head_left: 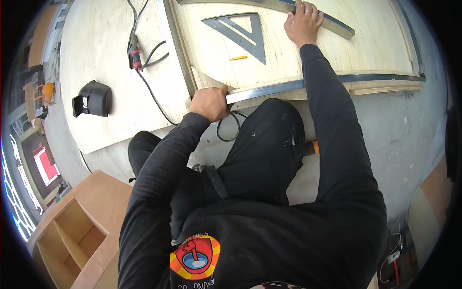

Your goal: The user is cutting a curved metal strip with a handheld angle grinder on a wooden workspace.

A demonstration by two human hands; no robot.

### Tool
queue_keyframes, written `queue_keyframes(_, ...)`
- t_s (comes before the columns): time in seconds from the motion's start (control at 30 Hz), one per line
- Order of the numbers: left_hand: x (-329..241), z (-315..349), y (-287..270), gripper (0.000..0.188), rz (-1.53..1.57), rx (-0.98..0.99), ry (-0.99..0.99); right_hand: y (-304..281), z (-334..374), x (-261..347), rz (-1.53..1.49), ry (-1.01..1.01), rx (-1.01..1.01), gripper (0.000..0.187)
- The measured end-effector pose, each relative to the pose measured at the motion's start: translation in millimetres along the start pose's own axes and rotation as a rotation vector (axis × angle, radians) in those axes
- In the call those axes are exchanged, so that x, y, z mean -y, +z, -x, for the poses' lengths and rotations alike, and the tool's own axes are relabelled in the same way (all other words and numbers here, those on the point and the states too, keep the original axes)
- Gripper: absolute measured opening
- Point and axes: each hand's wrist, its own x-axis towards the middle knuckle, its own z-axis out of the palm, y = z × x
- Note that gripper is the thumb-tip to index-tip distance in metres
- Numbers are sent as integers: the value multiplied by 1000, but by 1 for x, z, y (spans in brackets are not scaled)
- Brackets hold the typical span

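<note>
My left hand is closed round the near-left corner of a metal frame on the plywood. There a shiny square tube running to the right meets a duller tube running away from me. Farther off, my right hand grips a loose-ended metal tube lying at a slant, its fingers bent over the far side. Between the two hands, inside the frame, lie a grey triangular set square and a short orange pencil.
On the plywood to the left lie a black welding mask and a red-and-black electrode holder with its cable. A wooden strip lies along the near right edge. A wooden cabinet stands at the lower left.
</note>
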Motion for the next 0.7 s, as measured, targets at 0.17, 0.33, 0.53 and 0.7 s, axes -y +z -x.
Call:
queue_keyframes(0.17,2,1,2,29,27,-31,42,4,3,0,23,0,-2,57)
queue_keyframes(0.33,10,1,5,28,-5,-19,-15,11,5,9,22,-1,-5,55)
queue_keyframes(0.53,-3,-4,-1,32,6,-33,68,-1,17,-6,225,-7,32,65)
queue_keyframes(0.7,1,4,-6,40,29,-41,71,-74,59,-2,161,16,145,69)
